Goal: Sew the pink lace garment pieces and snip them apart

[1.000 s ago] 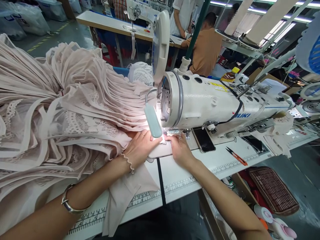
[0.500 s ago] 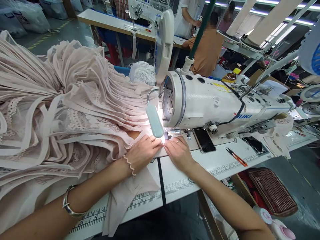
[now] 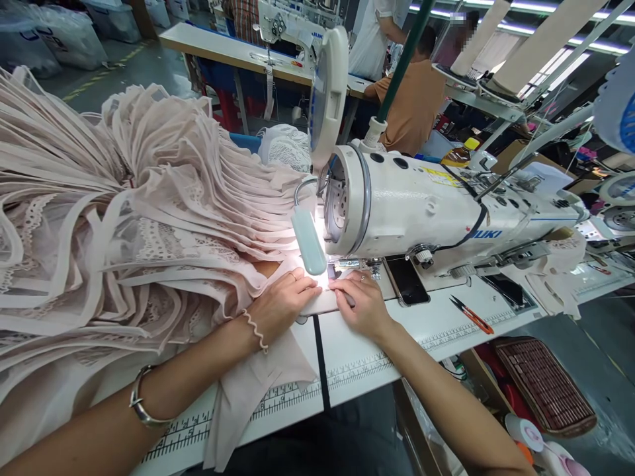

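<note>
My left hand (image 3: 285, 297) is closed with its fingertips pinching pale pink fabric (image 3: 278, 272) in the bright light beside the needle area. My right hand (image 3: 364, 304) sits just right of it, fingers curled in a pinch. Something small and greyish shows beneath those fingers, too little to name. Over both hands stands the white sewing machine (image 3: 407, 198); a pale green lamp head (image 3: 308, 241) hangs in front and hides the needle. A big pile of pink lace-trimmed garments (image 3: 163, 178) lies to the left, and a loose piece (image 3: 255, 390) drapes over the table's front edge.
A phone (image 3: 407, 280) and orange-handled thread snips (image 3: 471, 315) lie on the ruler-marked table (image 3: 357, 370) to the right. A small fan (image 3: 328, 99) stands above the machine head. Below right is a brown woven seat (image 3: 546, 383). Co-workers (image 3: 409, 99) are at the back.
My right hand's fingers have curled further in, and a greyish thing now shows under them. My left hand stays by the needle area. The whole view has shifted slightly.
</note>
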A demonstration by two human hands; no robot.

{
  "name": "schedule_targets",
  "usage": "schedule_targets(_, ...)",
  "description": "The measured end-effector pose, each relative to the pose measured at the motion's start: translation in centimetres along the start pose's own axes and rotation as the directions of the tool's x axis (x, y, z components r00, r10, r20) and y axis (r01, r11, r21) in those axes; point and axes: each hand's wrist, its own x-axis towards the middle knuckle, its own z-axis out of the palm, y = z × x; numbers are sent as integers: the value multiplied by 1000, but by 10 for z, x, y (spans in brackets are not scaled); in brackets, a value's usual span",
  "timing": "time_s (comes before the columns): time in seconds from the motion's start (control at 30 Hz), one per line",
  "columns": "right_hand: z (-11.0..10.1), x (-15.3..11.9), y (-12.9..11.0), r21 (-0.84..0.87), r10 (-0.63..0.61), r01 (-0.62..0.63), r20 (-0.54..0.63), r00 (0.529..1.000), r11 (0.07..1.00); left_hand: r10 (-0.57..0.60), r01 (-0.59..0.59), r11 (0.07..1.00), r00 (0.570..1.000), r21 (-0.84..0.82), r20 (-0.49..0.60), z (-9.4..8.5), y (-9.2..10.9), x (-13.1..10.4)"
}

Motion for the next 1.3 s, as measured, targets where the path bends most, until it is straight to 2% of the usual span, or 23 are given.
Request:
schedule_targets(0.17,-1,-3,0,2,-49,49,0,999,999,12,-12,1000,1000,-14,22,0,-1,2)
schedule_targets(0.33,-3,-2,5,-1,-110,110,58,992,994,-19,21,997,999,-81,31,1,-1,3)
schedule_targets(0.43,-4,0,7,32,-55,52,97,994,998,-87,86,995,996,-58,-2,0,-1,2)
schedule_targets(0.5,-4,0,6,52,-4,-2,110,994,999,-91,91,996,996,-24,-14,0,-1,2)
schedule_targets(0.6,-4,-1,6,56,20,-26,102,995,998,-54,55,998,998,-14,26,-1,-3,0)
schedule_targets(0.77,-2,-2,7,87,-37,30,77,996,996,-65,69,997,992,-27,109,0,-6,-1)
schedule_targets(0.97,0,-3,7,52,-66,63,63,996,997,-60,61,998,990,-5,125,3,-8,-3)
schedule_targets(1.13,0,-1,6,38,-78,75,94,993,996,-71,77,996,989,-40,131,3,-11,0)
schedule_targets(1.3,-1,0,8,-4,-54,56,174,983,998,-110,127,989,975,-75,193,-3,-13,8)
